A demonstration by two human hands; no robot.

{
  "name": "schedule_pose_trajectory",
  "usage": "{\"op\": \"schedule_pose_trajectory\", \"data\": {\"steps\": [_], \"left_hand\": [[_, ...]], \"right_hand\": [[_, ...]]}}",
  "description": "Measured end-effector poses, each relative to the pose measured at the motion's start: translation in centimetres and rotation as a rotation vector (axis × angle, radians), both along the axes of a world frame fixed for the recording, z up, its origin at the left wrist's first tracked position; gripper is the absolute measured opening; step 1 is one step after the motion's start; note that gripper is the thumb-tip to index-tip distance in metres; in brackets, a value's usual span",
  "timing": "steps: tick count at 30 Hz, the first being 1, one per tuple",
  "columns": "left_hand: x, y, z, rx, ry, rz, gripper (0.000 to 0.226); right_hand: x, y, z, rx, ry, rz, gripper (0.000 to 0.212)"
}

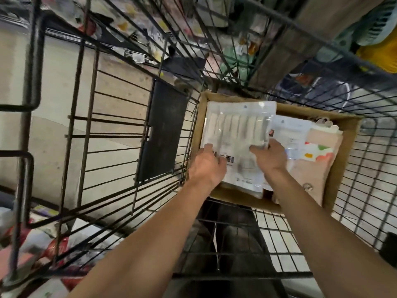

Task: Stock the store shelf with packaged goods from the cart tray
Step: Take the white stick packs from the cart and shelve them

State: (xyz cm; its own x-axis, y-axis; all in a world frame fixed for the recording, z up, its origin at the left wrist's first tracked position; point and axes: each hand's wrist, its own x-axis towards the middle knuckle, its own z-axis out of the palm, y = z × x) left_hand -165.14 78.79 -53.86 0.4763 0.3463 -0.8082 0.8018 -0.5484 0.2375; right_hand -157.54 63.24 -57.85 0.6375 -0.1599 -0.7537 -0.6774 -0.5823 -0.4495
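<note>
A clear plastic package (238, 125) holding several pale strips lies on top of a cardboard tray (348, 147) inside the wire cart. My left hand (207, 166) grips the package's lower left edge near a barcode label. My right hand (268, 157) pinches its lower right edge. Under it lies another white package (242, 175). To the right in the tray sit a white pouch (290, 132) and pinkish cloth goods (318, 160) with coloured spots.
The black wire cart (120, 130) surrounds the tray, with a black panel (163, 130) on its left wall. Store shelves with hanging goods (139, 29) lie beyond the cart. Packaged items (43, 244) rest on the floor at lower left. A yellow item (380, 52) sits upper right.
</note>
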Motion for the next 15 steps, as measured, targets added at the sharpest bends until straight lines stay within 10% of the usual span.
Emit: {"op": "schedule_pose_trajectory", "data": {"steps": [15], "left_hand": [[2.3,-1.1,-8.2,-0.020,-0.092,0.393,0.083]], "right_hand": [[0.7,-6.4,-1.1,0.119,-0.065,-0.102,0.026]]}}
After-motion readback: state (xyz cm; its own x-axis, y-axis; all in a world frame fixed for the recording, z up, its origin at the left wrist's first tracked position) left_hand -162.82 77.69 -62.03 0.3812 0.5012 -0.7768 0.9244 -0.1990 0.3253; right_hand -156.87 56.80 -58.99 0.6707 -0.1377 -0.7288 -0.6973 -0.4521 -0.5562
